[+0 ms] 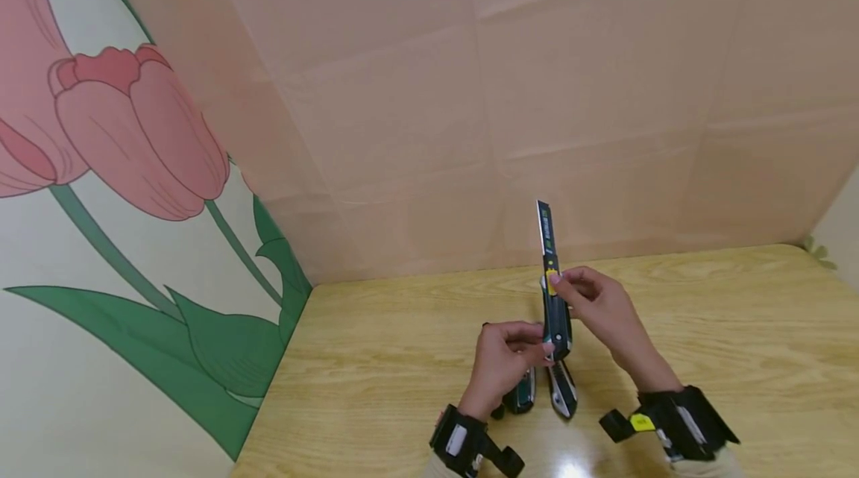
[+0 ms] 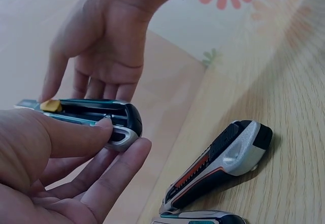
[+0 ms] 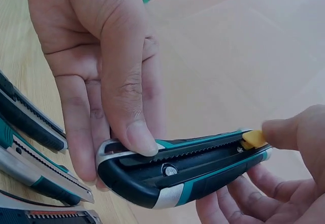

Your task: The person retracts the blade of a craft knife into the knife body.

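Note:
Both hands hold a snap-off utility knife (image 1: 556, 318) up over the table, its blade (image 1: 545, 228) out and pointing away. The body is black and teal with silver-grey parts and a yellow slider (image 3: 254, 139). My left hand (image 1: 499, 360) pinches the butt end, thumb on top, as the right wrist view shows. My right hand (image 1: 609, 310) grips the front part, with its thumb on the slider and its fingers beneath. In the left wrist view, a screw shows in the body beside the left thumb.
On the wooden table (image 1: 382, 359) below lie several other utility knives, among them a silver and black one (image 1: 562, 391) and a teal and black one (image 1: 522, 393). Beige sheeting (image 1: 570, 90) stands behind the table, and a tulip-printed wall covering (image 1: 148, 135) is at the left.

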Demonstrator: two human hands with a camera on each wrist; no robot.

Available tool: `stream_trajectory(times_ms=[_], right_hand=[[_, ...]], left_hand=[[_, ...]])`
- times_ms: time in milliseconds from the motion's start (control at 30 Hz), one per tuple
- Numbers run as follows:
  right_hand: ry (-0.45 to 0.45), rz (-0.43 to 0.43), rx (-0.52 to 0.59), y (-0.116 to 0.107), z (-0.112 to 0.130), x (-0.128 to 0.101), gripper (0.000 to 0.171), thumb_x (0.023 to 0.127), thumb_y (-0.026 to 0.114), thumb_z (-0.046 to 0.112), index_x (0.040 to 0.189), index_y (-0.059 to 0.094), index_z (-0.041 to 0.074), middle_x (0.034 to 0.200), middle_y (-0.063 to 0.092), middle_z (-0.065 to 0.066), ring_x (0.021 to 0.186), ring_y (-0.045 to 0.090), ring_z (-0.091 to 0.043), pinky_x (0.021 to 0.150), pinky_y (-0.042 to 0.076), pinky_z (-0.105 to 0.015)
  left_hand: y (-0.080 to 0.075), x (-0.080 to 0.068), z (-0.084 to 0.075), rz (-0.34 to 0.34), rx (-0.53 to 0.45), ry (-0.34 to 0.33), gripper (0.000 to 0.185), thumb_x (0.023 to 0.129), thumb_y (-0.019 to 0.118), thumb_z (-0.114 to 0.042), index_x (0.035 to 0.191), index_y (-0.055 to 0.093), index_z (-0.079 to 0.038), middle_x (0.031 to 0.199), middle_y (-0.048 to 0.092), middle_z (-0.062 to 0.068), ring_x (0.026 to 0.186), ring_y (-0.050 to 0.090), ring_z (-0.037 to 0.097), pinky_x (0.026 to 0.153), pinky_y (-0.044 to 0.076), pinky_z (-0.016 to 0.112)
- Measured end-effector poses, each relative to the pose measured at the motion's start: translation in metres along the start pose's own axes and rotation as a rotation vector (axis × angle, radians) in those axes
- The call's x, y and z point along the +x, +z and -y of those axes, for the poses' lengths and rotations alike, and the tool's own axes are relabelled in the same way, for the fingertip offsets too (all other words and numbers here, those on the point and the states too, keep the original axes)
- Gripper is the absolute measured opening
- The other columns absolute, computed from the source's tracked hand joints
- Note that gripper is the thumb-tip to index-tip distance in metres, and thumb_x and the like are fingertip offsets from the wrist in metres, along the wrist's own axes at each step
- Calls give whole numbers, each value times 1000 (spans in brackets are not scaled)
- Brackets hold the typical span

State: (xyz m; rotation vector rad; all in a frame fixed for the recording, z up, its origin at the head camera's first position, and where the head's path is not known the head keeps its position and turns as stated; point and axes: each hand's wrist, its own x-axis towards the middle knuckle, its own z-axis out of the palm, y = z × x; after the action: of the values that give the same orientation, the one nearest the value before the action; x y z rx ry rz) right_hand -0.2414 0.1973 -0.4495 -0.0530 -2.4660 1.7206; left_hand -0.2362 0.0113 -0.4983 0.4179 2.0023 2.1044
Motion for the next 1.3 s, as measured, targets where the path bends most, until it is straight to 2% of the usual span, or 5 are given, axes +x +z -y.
stream_trajectory(times_ms=[133, 400, 700, 933, 1300], right_hand=[[4, -4, 33, -1, 0, 0, 64, 101, 59, 56, 131, 63, 0, 122, 68, -21, 107, 63, -31, 76, 65, -33], [-15, -35, 11, -2, -2, 0, 62, 101, 60, 54, 131, 67, 0, 123, 68, -20, 104, 63, -26, 74, 63, -29], [-8, -40, 24, -2, -2, 1, 63, 99, 62, 54, 131, 68, 0, 126, 67, -20, 101, 60, -20, 74, 62, -26], [-12, -45, 18, -2, 0, 0, 61, 100, 63, 52, 129, 69, -1, 120, 69, -20, 98, 59, -23, 78, 63, -34], [-58, -26, 26, 1, -2, -2, 53, 101, 65, 43, 127, 70, -2, 116, 72, -21, 90, 68, -17, 76, 61, -22]], left_hand=[[-1, 0, 1, 7, 11, 4, 25, 86, 78, 7, 106, 80, -9, 100, 76, 0, 80, 76, 19, 75, 65, 47], [-1, 1, 3, 18, 18, 4, 23, 86, 79, 7, 103, 80, -7, 108, 74, -5, 81, 75, 17, 69, 66, 33], [0, 1, 3, 21, 22, -4, 22, 86, 79, 7, 103, 80, -6, 106, 73, -4, 80, 75, 17, 69, 66, 34], [1, 1, 3, 22, 29, -7, 21, 86, 79, 6, 103, 80, -7, 99, 74, 1, 78, 75, 18, 68, 66, 33], [1, 0, 4, 8, 41, -21, 21, 86, 80, 5, 102, 80, -8, 95, 75, 1, 80, 75, 18, 69, 66, 35]])
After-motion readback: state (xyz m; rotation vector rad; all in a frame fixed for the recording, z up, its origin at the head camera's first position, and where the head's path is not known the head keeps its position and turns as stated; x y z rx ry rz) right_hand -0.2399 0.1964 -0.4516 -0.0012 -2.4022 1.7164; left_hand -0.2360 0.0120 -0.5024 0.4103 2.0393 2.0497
